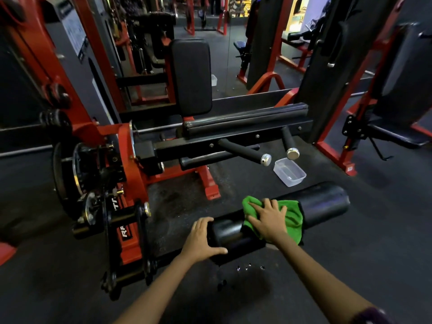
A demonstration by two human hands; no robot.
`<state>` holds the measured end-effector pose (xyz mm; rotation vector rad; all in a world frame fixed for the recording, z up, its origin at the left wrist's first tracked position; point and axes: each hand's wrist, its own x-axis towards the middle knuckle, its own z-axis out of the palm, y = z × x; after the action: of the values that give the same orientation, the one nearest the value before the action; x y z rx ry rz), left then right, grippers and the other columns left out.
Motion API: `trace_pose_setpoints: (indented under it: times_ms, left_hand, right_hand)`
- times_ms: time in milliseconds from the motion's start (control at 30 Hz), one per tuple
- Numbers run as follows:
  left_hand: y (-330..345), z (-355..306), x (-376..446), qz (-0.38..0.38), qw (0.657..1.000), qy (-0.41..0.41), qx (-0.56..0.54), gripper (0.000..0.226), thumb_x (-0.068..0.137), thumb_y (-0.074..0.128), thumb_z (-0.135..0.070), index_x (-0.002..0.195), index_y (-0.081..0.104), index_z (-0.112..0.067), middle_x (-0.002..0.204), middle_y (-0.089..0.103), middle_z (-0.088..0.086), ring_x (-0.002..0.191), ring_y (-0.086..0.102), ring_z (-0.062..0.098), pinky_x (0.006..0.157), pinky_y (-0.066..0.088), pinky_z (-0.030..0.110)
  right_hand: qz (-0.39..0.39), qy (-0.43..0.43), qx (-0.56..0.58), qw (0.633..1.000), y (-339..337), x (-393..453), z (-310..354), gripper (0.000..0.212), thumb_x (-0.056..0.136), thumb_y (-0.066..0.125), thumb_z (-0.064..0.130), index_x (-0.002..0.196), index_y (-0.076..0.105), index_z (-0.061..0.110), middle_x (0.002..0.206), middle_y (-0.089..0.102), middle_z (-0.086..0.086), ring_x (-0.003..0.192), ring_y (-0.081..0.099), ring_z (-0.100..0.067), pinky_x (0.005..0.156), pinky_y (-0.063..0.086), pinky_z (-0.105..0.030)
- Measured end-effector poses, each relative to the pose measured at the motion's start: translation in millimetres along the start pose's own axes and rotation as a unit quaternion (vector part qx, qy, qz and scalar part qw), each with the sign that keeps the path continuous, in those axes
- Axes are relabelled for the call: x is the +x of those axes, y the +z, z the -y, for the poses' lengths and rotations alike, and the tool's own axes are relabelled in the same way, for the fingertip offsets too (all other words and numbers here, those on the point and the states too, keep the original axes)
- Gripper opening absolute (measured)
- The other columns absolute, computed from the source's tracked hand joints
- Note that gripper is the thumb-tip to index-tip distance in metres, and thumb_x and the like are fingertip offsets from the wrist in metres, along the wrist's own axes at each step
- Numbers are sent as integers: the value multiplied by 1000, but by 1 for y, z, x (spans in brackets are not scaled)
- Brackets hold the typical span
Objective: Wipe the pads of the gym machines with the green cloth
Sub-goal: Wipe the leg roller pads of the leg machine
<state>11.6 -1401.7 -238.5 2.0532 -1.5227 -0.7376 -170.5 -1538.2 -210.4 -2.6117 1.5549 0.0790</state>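
Note:
A black roller pad (pixel 325 202) of a red and black leg machine lies across the lower middle of the view. The green cloth (pixel 293 218) is draped over its middle. My right hand (pixel 270 219) presses flat on the cloth with fingers spread. My left hand (pixel 201 239) grips the pad's near left end, thumb under and fingers over it. Further back stand the machine's upright black back pad (pixel 191 76) and a long black seat pad (pixel 247 120).
A clear plastic tub (pixel 289 171) sits on the dark floor just beyond the roller pad. Two chrome-capped handles (pixel 266 159) stick out above it. The machine's pivot and weight plates (pixel 86 174) are at left. More red frames stand right and behind. Wet drops mark the floor (pixel 247 267).

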Motion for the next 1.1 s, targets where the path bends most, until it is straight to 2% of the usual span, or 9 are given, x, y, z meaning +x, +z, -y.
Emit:
trace_pose_setpoints:
  times_ms: [133, 233, 367, 467, 633, 733, 867, 967, 1100]
  left_hand:
    - [-10, 4, 11, 75, 995, -61, 8, 130, 46, 80, -63, 146, 18, -8, 149, 23, 7, 141, 22, 22, 115, 21, 33]
    - [-5, 12, 17, 128, 985, -98, 67, 123, 62, 82, -46, 150, 4, -10, 157, 11, 6, 145, 12, 21, 118, 8, 44]
    - [-14, 16, 21, 235, 963, -123, 43, 134, 57, 85, -51, 151, -6, -19, 159, 7, 7, 145, 10, 27, 119, 9, 43]
    - [-27, 8, 30, 245, 962, -117, 28, 124, 61, 84, -48, 151, 4, -17, 158, 9, 6, 144, 15, 23, 118, 17, 40]
    - [-33, -12, 49, 222, 954, -140, 145, 129, 59, 75, -66, 151, 2, -14, 159, 10, 10, 146, 6, 26, 114, -7, 56]
    - [-30, -14, 54, 223, 954, -121, 159, 114, 60, 80, -56, 149, 17, -23, 154, 27, 5, 143, 21, 23, 113, 3, 57]
    - [-25, -8, 47, 240, 961, -134, -2, 93, 59, 89, -36, 136, 38, -22, 139, 46, -2, 124, 45, 17, 104, 35, 25]
    - [-24, -7, 49, 253, 955, -148, 42, 110, 55, 85, -53, 142, 26, -18, 149, 34, 5, 137, 31, 26, 116, 19, 46]
    - [-24, -23, 39, 235, 954, -125, 140, 119, 62, 79, -56, 149, 12, -12, 156, 18, 11, 145, 13, 29, 115, -7, 55]
  right_hand:
    - [22, -60, -14, 998, 4, -6, 69, 63, 82, 30, 67, 133, 50, 35, 129, 45, -9, 124, 36, -31, 102, 24, -52]
    - [5, -191, -5, 982, 18, -27, 73, 66, 71, 32, 64, 129, 52, 41, 115, 56, -6, 106, 50, -28, 89, 40, -57]
    - [-37, -328, -66, 942, 25, -30, 4, 81, 69, 40, 62, 146, 19, 46, 121, 47, -3, 104, 42, -22, 87, 31, -43]
    - [-22, -214, -54, 975, 17, -13, -24, 73, 70, 40, 60, 141, 32, 43, 117, 52, -5, 103, 53, -28, 86, 31, -43]
    - [21, 26, -25, 999, -4, 2, 57, 51, 90, 41, 53, 134, 48, 29, 134, 41, -10, 127, 32, -32, 106, 21, -52]
    - [-5, -97, -13, 995, 9, -14, 76, 51, 83, 43, 51, 129, 54, 32, 123, 52, -11, 116, 48, -33, 99, 31, -60]
    - [-31, -297, -71, 952, 16, -27, 5, 71, 68, 39, 61, 136, 38, 44, 114, 56, 0, 99, 52, -21, 81, 47, -44]
    - [0, -205, -53, 977, 9, -16, -50, 74, 69, 35, 61, 141, 29, 43, 117, 52, -4, 100, 53, -28, 84, 34, -41]
    - [19, 91, 24, 995, -11, 10, -45, 62, 85, 29, 62, 140, 41, 36, 133, 41, -8, 124, 33, -30, 102, 27, -49]
